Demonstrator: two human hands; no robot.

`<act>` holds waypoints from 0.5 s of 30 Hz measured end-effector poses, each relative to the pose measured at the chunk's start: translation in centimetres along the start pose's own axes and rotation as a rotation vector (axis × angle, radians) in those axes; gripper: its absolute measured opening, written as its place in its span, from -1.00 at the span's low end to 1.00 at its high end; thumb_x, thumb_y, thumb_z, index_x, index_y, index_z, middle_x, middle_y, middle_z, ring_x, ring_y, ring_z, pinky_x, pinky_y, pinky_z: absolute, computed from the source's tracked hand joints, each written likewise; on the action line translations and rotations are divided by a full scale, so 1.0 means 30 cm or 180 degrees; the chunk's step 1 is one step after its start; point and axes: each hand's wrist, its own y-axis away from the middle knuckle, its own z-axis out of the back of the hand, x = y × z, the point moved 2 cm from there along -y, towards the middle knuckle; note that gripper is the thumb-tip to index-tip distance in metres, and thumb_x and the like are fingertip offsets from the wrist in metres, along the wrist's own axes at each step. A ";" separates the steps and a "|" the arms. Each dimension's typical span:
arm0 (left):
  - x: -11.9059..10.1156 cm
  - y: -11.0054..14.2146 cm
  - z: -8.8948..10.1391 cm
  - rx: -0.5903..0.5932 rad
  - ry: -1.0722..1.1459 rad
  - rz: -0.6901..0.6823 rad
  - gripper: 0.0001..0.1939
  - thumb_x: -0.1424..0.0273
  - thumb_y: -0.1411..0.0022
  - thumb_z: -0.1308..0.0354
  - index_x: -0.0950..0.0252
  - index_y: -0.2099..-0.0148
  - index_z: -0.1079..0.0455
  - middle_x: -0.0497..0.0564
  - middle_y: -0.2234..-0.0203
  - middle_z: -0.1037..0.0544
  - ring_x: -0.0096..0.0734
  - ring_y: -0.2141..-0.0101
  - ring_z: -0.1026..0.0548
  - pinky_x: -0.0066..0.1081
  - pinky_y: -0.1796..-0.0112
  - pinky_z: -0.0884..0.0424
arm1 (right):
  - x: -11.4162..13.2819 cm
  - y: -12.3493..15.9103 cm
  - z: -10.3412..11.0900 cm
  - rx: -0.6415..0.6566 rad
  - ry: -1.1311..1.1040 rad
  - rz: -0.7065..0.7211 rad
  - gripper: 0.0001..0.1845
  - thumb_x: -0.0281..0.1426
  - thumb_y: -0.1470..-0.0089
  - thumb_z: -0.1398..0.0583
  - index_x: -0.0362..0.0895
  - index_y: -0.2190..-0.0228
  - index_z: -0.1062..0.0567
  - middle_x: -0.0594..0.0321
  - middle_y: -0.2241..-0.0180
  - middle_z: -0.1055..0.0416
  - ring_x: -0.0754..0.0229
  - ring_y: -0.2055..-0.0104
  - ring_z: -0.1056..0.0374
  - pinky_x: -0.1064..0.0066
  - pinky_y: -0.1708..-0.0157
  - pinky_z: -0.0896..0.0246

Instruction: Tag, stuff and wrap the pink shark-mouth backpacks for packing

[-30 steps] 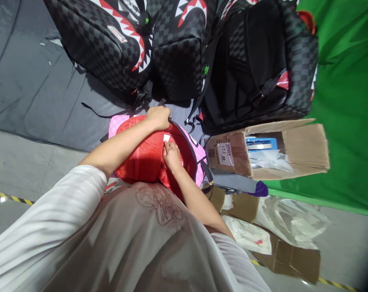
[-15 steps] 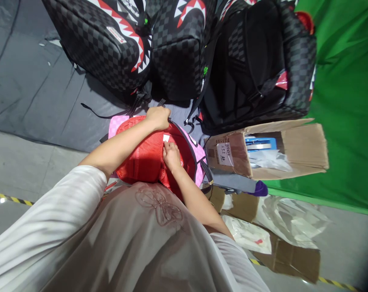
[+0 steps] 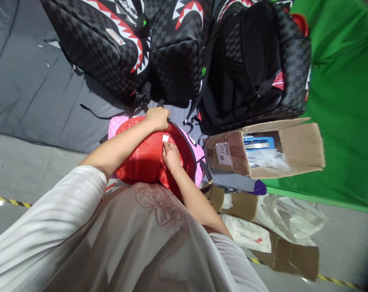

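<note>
A pink checkered backpack with a red lining lies open in front of me. My left hand is closed on its far rim by the black zipper edge. Inside the bag, my right hand rests on the red lining with its fingers curled next to a small white label. What those fingers pinch, if anything, is hidden.
Three black checkered shark-mouth backpacks stand behind on a grey mat. An open cardboard box with plastic bags lies to the right on green cloth. Flattened cardboard and plastic wrap cover the floor at lower right.
</note>
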 end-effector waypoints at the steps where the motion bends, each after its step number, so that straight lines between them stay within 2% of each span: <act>1: 0.000 0.000 0.000 0.0015 -0.0012 -0.0005 -0.56 0.35 -0.09 -0.16 0.31 -0.03 -0.51 0.21 0.10 -0.60 -0.01 0.06 -0.54 -0.23 0.06 -0.45 | 0.002 0.001 0.002 -0.0008 -0.0002 -0.0014 -0.51 -0.42 -0.34 0.04 -0.28 -0.21 -0.36 -0.09 0.04 -0.40 -0.03 0.00 -0.27 0.24 -0.03 -0.20; 6: -0.009 -0.002 -0.003 0.0035 -0.0051 -0.0083 -0.56 0.36 -0.10 -0.16 0.33 -0.04 -0.51 0.25 0.11 -0.60 0.05 0.07 -0.54 -0.20 0.07 -0.46 | 0.011 0.005 0.009 -0.0089 -0.0064 -0.0081 -0.53 -0.44 -0.33 0.03 -0.26 -0.19 -0.38 -0.09 0.02 -0.40 -0.02 -0.02 -0.27 0.21 -0.08 -0.19; 9: -0.016 -0.002 -0.004 0.0009 -0.0068 -0.0198 -0.57 0.37 -0.10 -0.15 0.35 -0.03 -0.51 0.28 0.10 -0.59 0.07 0.06 -0.55 -0.19 0.08 -0.46 | 0.019 0.051 0.008 -0.0170 -0.0272 -0.0167 -0.51 -0.45 -0.31 0.01 -0.27 -0.20 -0.36 -0.10 0.00 -0.41 -0.02 -0.04 -0.29 0.19 -0.09 -0.22; 12: -0.011 -0.001 -0.009 0.0011 -0.0073 -0.0259 -0.60 0.35 -0.11 -0.13 0.35 0.01 -0.53 0.28 0.14 -0.61 0.06 0.06 -0.55 -0.21 0.10 -0.46 | 0.022 0.185 0.004 -0.0564 -0.0755 -0.0224 -0.50 -0.43 -0.31 0.01 -0.27 -0.21 -0.34 -0.10 -0.04 -0.41 -0.01 -0.09 -0.30 0.16 -0.14 -0.22; 15: 0.008 0.009 -0.008 -0.0040 -0.0094 -0.0287 -0.62 0.32 -0.13 -0.12 0.31 0.03 -0.53 0.26 0.14 -0.61 0.04 0.06 -0.56 -0.24 0.11 -0.45 | 0.007 0.395 -0.002 -0.1290 -0.1181 -0.0429 -0.53 -0.39 -0.33 0.04 -0.22 -0.17 -0.38 -0.06 -0.06 -0.43 0.04 -0.12 -0.31 0.15 -0.17 -0.22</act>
